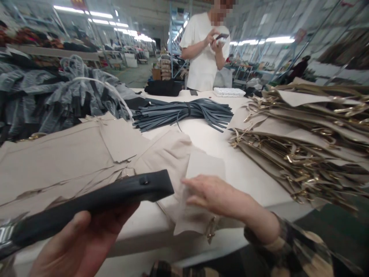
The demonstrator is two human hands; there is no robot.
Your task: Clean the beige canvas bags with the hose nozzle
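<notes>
My left hand (77,242) comes up from the lower left, palm up, thumb and fingers closed around a long black leather-like piece (95,202). That piece has a small dark stud near its right end and a silver metal fitting at its left end. My right hand (213,194), in a plaid sleeve, reaches in from the right with fingers stretched and slightly blurred, at a loose beige fabric piece (206,167). A gold clasp (211,230) hangs at that piece's lower edge. More beige pieces (57,161) lie behind the black piece.
A tied bundle of dark straps (184,111) lies mid-table. Stacked beige pieces with gold clasps (311,142) stand at right. Plastic-wrapped dark items (57,96) are piled at left. Across the white table (248,169), a person (201,50) in a white shirt holds a small object.
</notes>
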